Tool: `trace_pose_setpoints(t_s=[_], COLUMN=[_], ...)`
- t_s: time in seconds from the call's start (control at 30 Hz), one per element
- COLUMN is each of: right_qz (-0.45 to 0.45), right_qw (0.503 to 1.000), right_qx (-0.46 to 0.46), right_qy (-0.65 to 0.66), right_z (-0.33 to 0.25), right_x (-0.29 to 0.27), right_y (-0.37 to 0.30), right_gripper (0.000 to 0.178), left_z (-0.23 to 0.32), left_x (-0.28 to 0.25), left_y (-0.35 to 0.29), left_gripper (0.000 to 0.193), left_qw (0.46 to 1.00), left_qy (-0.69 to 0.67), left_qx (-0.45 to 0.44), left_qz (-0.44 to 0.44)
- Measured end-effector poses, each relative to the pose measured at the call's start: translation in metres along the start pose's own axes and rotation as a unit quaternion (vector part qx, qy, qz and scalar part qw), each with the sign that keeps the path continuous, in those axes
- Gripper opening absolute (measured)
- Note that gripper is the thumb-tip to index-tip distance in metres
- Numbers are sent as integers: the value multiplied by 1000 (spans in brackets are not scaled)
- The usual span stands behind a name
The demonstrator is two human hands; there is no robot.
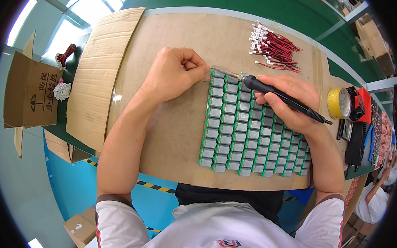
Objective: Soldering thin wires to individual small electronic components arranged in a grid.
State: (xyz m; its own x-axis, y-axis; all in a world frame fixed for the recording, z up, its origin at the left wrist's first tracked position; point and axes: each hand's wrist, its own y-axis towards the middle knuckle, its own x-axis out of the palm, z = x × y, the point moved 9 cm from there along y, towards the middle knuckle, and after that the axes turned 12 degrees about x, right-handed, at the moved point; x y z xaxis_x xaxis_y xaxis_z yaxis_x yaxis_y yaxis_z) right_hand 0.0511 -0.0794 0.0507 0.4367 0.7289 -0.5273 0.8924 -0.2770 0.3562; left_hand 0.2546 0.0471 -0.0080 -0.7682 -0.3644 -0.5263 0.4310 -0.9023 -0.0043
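Left hand (177, 74) tight on red wire (207, 79), just beside grey-green modules (228, 108) — right hand (297, 93) around soldering iron (272, 92).

From where I stood, the pieces (239, 137) right of the frame's centre had grey faces edged in bright green. The soldering iron (288, 99) showed a black handle and a silvery shaft. At upper right, the bundle of wires (280, 51) ran red and black, tipped with white connectors (259, 36). The tape roll (335, 103) at right was yellow, the board (172, 143) plain brown. Toward the bottom, yellow-and-black striped tape (154, 187) crossed the blue floor (160, 208), near a white shirt (212, 225).
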Motion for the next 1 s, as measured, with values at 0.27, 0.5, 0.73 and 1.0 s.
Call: trace_pose_setpoints(t_s=[0.27, 0.5, 0.73, 1.0], right_qz=[-3, 3, 8, 2], right_qw=[1000, 1000, 1000, 1000], right_qx=[-1, -9, -10, -2], right_qy=[-6, -13, -12, -14], right_z=[-1, -1, -1, -1], right_x=[0, 0, -1, 0], right_y=[0, -1, -2, -2], right_gripper=[35, 36, 36, 36], left_z=[0, 1, -3, 0], left_x=[0, 1, 1, 1], left_y=[0, 0, 1, 0], left_gripper=[10, 11, 11, 11], left_qw=[1000, 1000, 1000, 1000], left_qy=[4, 7, -1, 1], left_qx=[-1, -1, 2, 5], left_qz=[-3, -3, -1, -3])
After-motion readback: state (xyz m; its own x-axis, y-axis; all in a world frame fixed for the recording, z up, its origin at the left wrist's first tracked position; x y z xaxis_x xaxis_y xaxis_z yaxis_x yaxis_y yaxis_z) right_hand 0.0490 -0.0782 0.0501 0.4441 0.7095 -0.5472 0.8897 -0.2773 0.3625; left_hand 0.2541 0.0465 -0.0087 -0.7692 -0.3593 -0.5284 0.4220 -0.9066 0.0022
